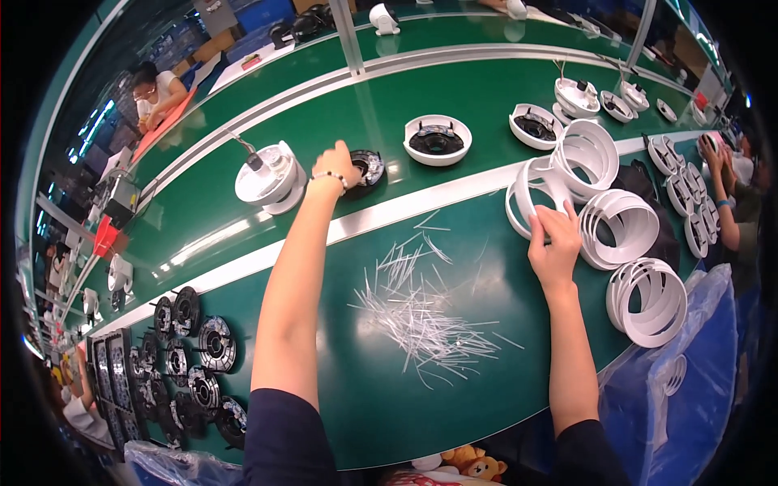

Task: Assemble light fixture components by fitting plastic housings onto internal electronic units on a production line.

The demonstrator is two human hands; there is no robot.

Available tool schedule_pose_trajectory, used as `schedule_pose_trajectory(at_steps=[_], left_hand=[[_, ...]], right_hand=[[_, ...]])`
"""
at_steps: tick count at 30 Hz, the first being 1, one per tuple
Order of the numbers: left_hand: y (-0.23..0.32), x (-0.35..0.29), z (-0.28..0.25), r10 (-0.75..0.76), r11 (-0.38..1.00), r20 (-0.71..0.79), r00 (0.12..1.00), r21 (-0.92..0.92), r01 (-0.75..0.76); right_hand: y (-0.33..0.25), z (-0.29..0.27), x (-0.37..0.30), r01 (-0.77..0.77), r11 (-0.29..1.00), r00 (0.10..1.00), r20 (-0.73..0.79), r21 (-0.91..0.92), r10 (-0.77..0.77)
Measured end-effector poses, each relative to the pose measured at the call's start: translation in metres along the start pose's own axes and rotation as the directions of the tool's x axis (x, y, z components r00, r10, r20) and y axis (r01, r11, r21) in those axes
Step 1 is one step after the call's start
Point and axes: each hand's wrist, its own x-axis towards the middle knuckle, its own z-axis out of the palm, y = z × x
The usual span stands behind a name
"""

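Dark cloth sleeves (292, 441) are seen nearest, at the lower edge of the frame. Right of centre, a smooth white ring (521, 194) is gripped at its rim by the thumb and fingers of the right hand (557, 243). Above centre, the left hand (339, 166), its wrist circled by a beaded bracelet (331, 177), is held against a black round part (374, 168); whether that is gripped cannot be told. Between the forearms (288, 324), thin whitish strips (421, 324) are scattered in a loose heap across the glossy green tabletop (356, 429). Nested white bands (648, 223) are piled at the right, near crumpled blue plastic (689, 381). Higher up, a rounded white housing (267, 178) and a shallow white bowl (438, 159) are set on either side of the left hand. At lower left, ring-shaped black parts (215, 344) are clustered
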Motion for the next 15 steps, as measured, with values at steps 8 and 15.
schedule_pose_trajectory(at_steps=[8,15], left_hand=[[-0.032,-0.085,-0.023,-0.098,0.862,-0.436,0.894,-0.486,-0.142],[-0.092,-0.237,-0.033,-0.382,0.073,-0.141,0.913,-0.990,-0.122]], right_hand=[[-0.129,-0.023,-0.014,0.420,0.846,0.894,0.009,0.328,-0.447],[-0.225,-0.023,-0.103,0.420,0.574,0.539,0.315,0.703,-0.781]])
